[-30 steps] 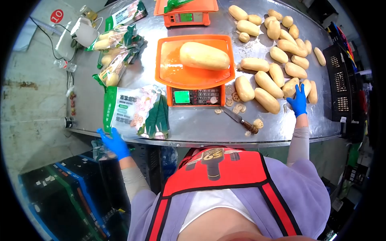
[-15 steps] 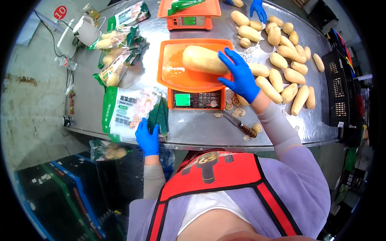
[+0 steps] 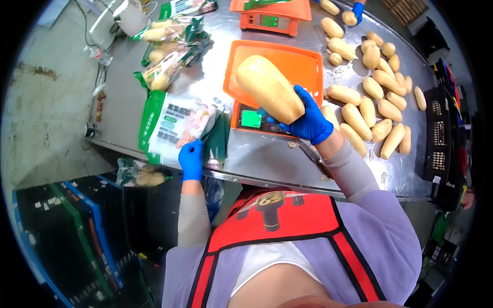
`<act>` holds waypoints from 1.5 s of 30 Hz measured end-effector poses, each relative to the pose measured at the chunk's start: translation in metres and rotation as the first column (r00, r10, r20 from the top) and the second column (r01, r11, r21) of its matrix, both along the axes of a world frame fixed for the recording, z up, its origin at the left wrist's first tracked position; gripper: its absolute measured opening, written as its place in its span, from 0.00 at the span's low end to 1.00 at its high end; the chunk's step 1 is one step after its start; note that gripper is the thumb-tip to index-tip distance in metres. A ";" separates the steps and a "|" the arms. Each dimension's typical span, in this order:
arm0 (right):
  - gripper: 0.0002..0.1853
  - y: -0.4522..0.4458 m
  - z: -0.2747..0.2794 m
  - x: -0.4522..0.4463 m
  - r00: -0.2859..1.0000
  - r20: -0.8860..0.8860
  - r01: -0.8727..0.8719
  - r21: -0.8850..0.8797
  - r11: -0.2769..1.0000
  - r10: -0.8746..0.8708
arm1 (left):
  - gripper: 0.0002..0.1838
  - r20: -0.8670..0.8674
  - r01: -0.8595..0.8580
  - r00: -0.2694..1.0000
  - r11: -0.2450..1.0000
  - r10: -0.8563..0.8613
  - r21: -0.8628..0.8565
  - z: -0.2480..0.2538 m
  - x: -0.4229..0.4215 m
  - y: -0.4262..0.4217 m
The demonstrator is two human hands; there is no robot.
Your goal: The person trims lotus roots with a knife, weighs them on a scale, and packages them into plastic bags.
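Observation:
In my right hand (image 3: 310,123), gloved in blue, is a large peeled lotus root (image 3: 269,88). Its far end is raised and tilted over the orange tray (image 3: 303,59) of a scale with a lit green display (image 3: 251,118). Part of the scale's keypad is hidden behind the hand and root. My left hand (image 3: 191,158), also gloved, pinches the near edge of a printed green-and-white plastic bag (image 3: 177,126) lying flat at the table's front edge. A knife (image 3: 314,156) lies partly hidden under my right forearm.
Many peeled lotus roots (image 3: 356,121) lie on the metal table (image 3: 303,174) at right, beside a black crate (image 3: 438,133). Filled bags (image 3: 167,64) lie at the back left. Another orange scale (image 3: 269,20) stands behind. A co-worker's gloved hand (image 3: 358,11) holds a root piece.
My right hand has lifted the lotus root off the scale tray and drawn it nearer, tilting it. My left fingers have closed on the bag's edge. The view has shifted somewhat.

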State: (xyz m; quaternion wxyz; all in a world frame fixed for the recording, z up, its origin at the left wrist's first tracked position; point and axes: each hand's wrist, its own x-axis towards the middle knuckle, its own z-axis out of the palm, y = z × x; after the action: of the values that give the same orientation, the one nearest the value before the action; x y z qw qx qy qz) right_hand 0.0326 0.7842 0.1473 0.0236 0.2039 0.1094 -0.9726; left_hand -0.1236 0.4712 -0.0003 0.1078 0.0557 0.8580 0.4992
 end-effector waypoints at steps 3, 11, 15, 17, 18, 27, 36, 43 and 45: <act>0.33 -0.014 -0.023 -0.001 0.966 -0.202 -0.179 -0.058 0.982 0.164 | 0.12 -0.139 0.066 0.987 0.989 -0.085 -0.134 0.020 0.004 0.007; 0.32 -0.064 -0.015 -0.013 0.970 -0.073 -0.183 0.419 0.890 0.234 | 0.37 -0.561 0.336 0.787 0.941 -0.256 0.042 0.146 0.034 0.079; 0.32 -0.063 -0.014 -0.029 0.984 -0.077 -0.126 0.351 0.928 0.162 | 0.28 -0.520 0.697 0.370 0.600 -0.770 -0.393 0.178 0.086 0.093; 0.31 -0.049 -0.005 -0.035 0.990 -0.073 -0.076 0.444 0.893 0.121 | 0.23 -0.232 0.957 0.254 0.279 -0.939 -0.082 0.150 0.112 0.077; 0.31 -0.044 -0.003 -0.039 0.993 -0.059 -0.070 0.387 0.920 0.101 | 0.19 -0.079 0.974 0.170 0.156 -0.982 0.165 0.127 0.117 0.070; 0.35 -0.048 -0.021 -0.031 0.937 -0.310 -0.143 0.073 0.987 0.159 | 0.17 -0.400 0.156 0.837 0.862 -0.374 -0.482 0.041 0.030 0.012; 0.35 -0.083 -0.034 -0.006 0.952 -0.114 -0.237 0.313 0.920 0.284 | 0.13 0.088 -0.023 0.996 0.999 0.026 -0.038 0.039 0.019 0.007; 0.36 -0.121 -0.057 -0.006 0.927 -0.103 -0.274 0.469 0.839 0.360 | 0.07 0.259 0.038 0.962 0.981 -0.088 0.192 0.021 0.011 0.000; 0.36 -0.124 -0.068 -0.004 0.937 -0.071 -0.261 0.509 0.820 0.342 | 0.07 0.015 0.063 0.998 0.992 -0.065 0.110 0.024 0.015 0.003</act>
State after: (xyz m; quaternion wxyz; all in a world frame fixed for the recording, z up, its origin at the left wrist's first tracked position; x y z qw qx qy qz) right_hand 0.0289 0.6598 0.0796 0.1159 0.1048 0.3859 -0.9092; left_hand -0.1082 0.4740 0.0241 0.1282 0.0843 0.8261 0.5423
